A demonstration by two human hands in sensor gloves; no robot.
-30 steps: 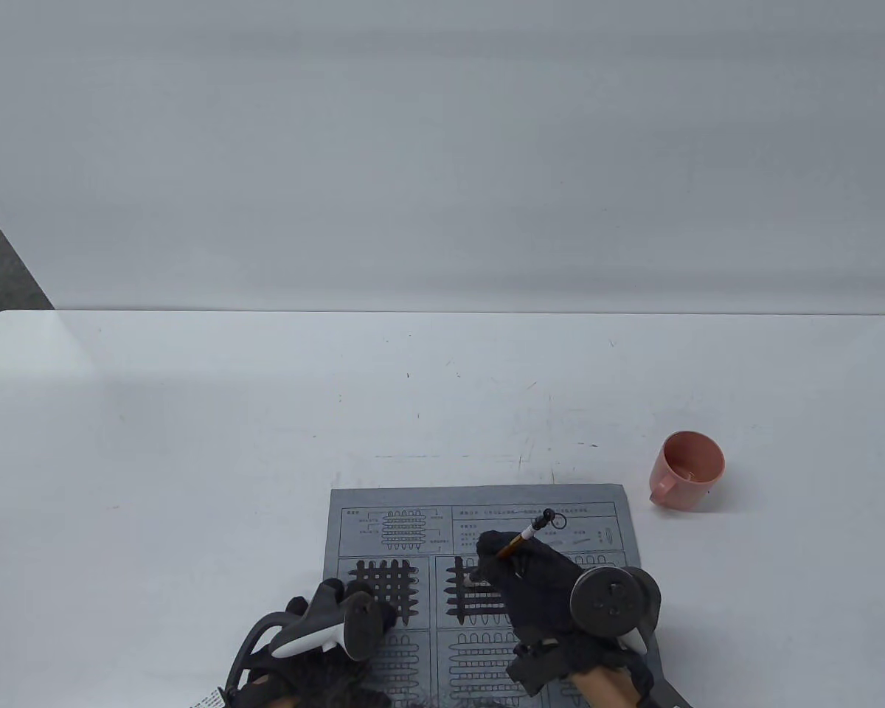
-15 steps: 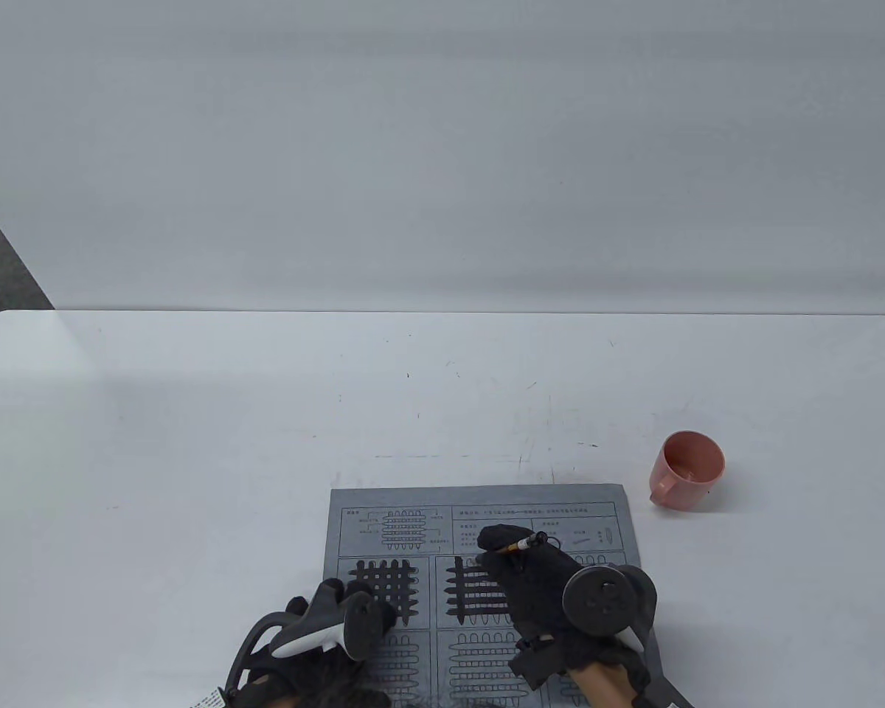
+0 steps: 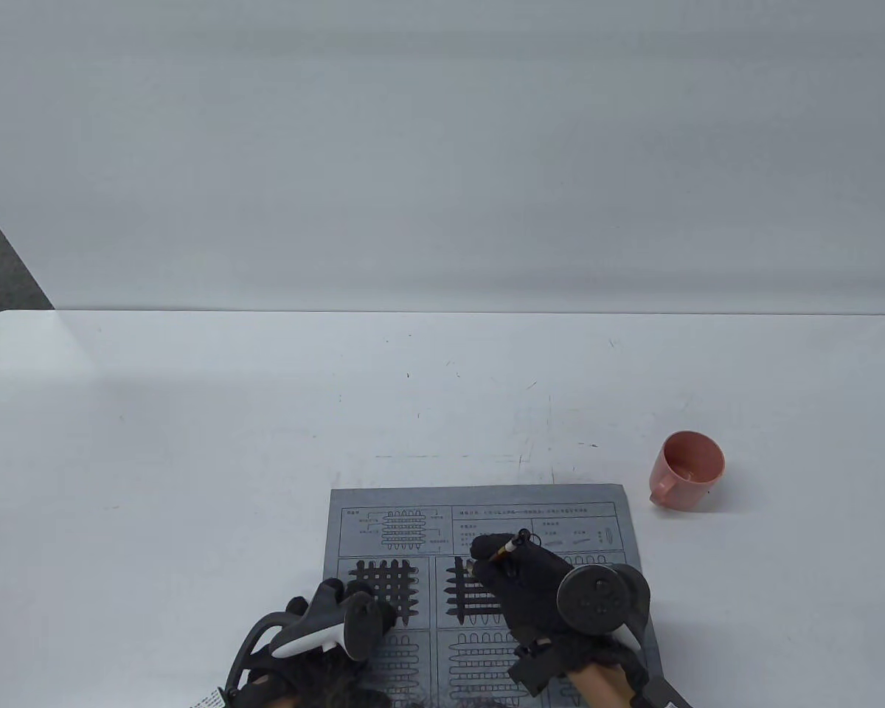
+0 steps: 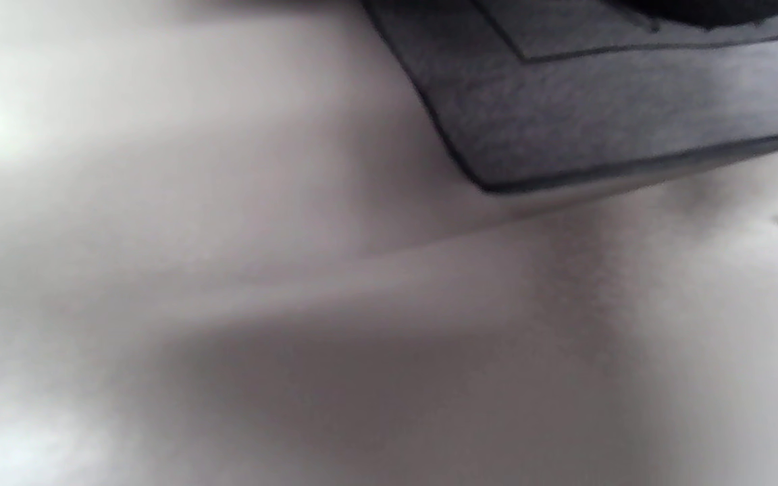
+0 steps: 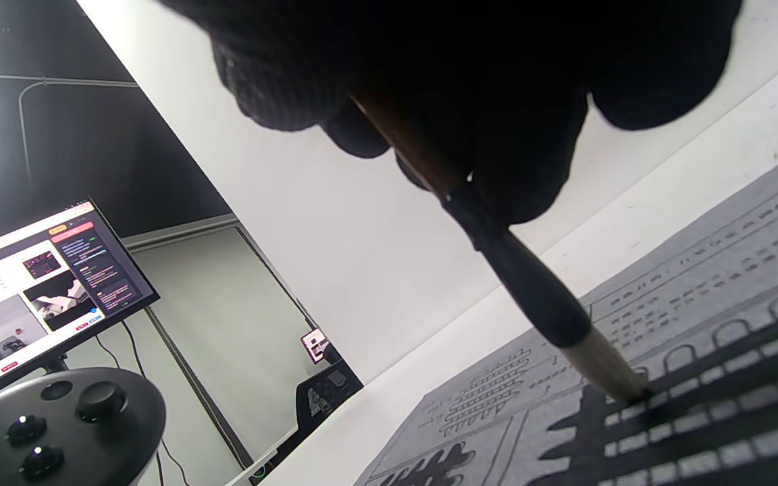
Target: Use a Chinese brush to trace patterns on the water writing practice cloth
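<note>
From above, the gray cloth (image 3: 479,590) is lying at the near edge of the table (image 3: 192,442), with a pink cup (image 3: 687,470) sitting well off to its right. The right hand (image 3: 538,590) is pinching the brush (image 3: 507,547) over the cloth's middle. The left hand (image 3: 339,619) is resting on the cloth's left part; I cannot tell how its fingers are lying.

The left wrist view is only showing a blurry corner of the cloth (image 4: 598,115).

The right wrist view is showing the brush (image 5: 537,297) tip touching dark strokes, and a monitor (image 5: 38,270) behind.
</note>
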